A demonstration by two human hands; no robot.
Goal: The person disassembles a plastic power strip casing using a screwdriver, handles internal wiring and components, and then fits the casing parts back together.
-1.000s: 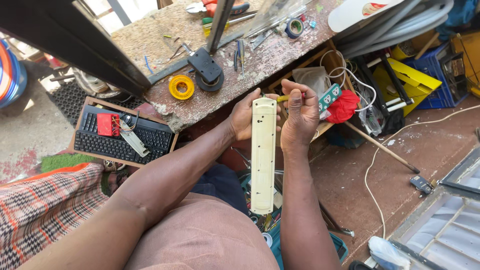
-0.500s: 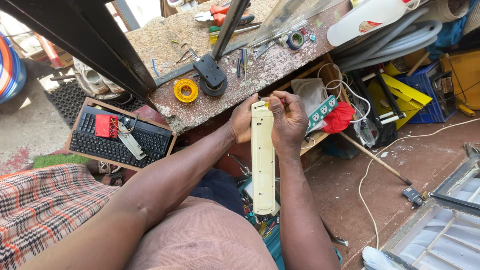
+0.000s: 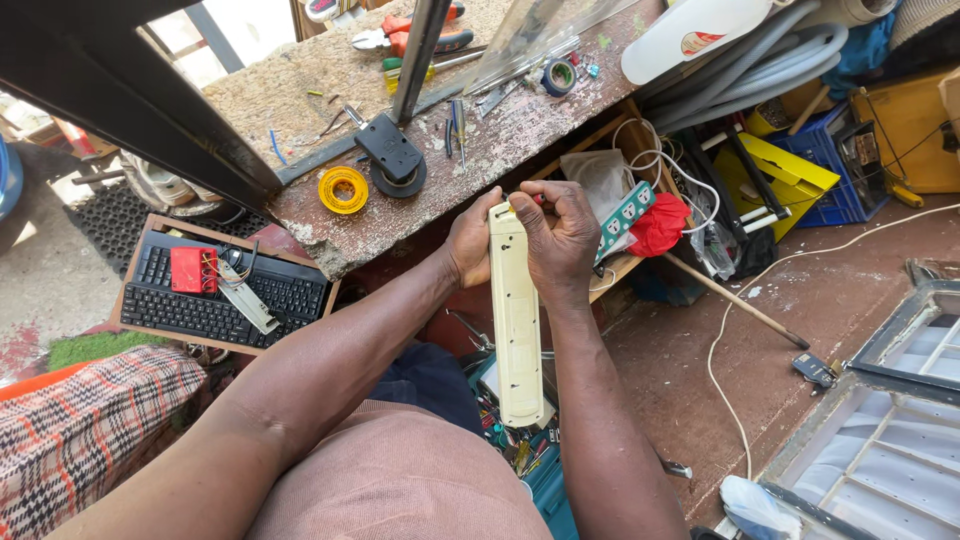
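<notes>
Both hands grip power strip (image 3: pixel 517 320) far end: left hand (image 3: pixel 470 240), right hand (image 3: pixel 560 235); bench (image 3: pixel 400 215) just beyond.

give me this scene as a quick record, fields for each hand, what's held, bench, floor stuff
left hand: grips the far end of the strip from its left side
right hand: wraps the same end from the right
held item: long cream plastic power strip, back side up, lengthways away from the person
bench: rough concrete worktop with a yellow tape roll, a black caster wheel, red-handled pliers
left of bench: black keyboard in a wooden tray
floor: white cable, blue plastic crate
</notes>
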